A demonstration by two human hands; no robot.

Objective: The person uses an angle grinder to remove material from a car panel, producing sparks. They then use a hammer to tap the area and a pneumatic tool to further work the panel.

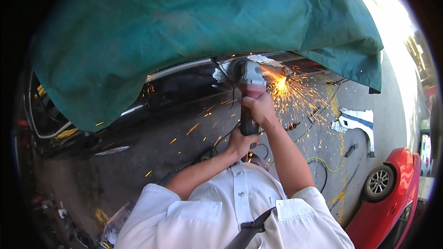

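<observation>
Grip: left hand (242, 144) and right hand (260, 108) are clamping round the grinder (252, 83).
Grinder: is throwing sparks (282, 84) at upper centre, by the black car (184, 87).
Cloth (207, 18): is draping across the top.

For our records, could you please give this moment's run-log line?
left hand: grips grinder | right hand: grips grinder, farther forward | sparks: flying | green cover: over black car

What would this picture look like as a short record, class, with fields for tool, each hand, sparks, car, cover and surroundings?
Tool: angle grinder
Left hand: around the tool's lower body
Right hand: around it, nearer the head
Sparks: mostly spraying right of the head
Car: black car
Cover: green sheet draped over it
Surroundings: red car, lower right; white panel on the floor
</observation>
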